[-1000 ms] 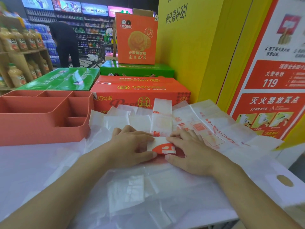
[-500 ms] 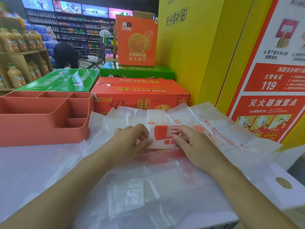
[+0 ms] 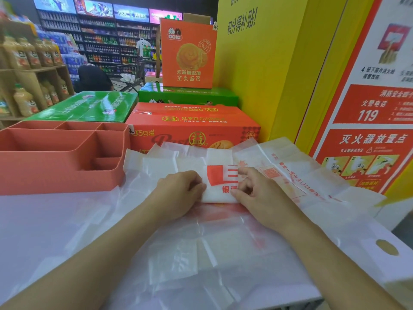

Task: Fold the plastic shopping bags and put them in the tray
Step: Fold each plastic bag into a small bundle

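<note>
A white plastic bag with red print, folded into a narrow strip (image 3: 220, 179), lies on the table in front of me. My left hand (image 3: 178, 189) pinches its left edge and my right hand (image 3: 250, 186) pinches its right edge, holding the folded end a little off the table. Under and around it lie several unfolded white bags (image 3: 290, 166), one with an oval handle hole (image 3: 387, 247). A salmon-red divided tray (image 3: 60, 175) stands at the left, and no bags show in its visible compartments.
Red carton (image 3: 192, 124) and green cartons (image 3: 89, 106) stand behind the bags. A yellow wall (image 3: 257, 74) and a red fire-safety poster (image 3: 368, 130) close off the right. The table's edge runs at the lower right. A person crouches by the far shelves.
The folded end of the strip has been rolled away from me by another fold and is now thicker. Both hands moved forward with it.
</note>
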Action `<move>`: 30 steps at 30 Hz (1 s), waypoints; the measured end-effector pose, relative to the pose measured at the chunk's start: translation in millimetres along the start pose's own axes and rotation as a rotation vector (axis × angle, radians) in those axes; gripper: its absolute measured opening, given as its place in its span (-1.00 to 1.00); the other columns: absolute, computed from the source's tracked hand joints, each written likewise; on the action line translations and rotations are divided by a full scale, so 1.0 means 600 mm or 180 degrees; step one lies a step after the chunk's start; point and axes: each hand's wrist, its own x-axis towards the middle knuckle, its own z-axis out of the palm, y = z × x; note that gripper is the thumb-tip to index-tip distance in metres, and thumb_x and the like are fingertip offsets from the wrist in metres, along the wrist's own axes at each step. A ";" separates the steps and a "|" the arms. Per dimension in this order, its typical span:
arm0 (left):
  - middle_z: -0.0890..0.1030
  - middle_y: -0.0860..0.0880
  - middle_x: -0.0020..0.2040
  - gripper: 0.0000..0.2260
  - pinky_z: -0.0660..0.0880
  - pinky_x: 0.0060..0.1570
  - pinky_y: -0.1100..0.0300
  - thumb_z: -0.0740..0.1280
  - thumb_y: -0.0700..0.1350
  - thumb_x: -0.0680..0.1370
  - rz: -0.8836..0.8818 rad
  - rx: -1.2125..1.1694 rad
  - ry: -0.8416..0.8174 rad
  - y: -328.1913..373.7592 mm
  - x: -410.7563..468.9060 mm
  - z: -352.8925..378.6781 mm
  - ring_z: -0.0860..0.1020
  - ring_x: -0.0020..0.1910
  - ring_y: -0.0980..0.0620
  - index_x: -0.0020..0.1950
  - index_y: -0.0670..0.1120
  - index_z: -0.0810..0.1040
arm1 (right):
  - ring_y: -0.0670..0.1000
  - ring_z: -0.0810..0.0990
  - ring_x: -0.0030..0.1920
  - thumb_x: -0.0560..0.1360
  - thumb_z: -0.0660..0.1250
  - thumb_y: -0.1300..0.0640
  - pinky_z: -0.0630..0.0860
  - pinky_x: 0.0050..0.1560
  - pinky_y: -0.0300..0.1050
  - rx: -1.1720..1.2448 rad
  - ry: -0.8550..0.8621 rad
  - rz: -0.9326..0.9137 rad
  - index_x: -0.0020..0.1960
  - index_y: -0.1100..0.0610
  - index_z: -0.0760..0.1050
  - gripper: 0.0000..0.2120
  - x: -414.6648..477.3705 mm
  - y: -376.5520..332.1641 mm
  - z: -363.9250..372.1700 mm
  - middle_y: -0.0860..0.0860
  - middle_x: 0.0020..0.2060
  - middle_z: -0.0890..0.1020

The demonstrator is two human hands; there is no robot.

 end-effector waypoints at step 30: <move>0.56 0.25 0.24 -0.50 0.17 0.15 0.03 -0.12 0.24 0.58 0.0815 0.0889 0.0011 -0.009 -0.006 0.003 0.34 0.21 0.05 0.34 0.19 0.47 | -0.14 0.30 0.25 0.59 0.27 0.05 0.31 0.28 -0.08 -0.0975 -0.0398 -0.0447 0.29 -0.10 0.53 -0.71 -0.007 0.004 -0.006 -0.29 0.20 0.48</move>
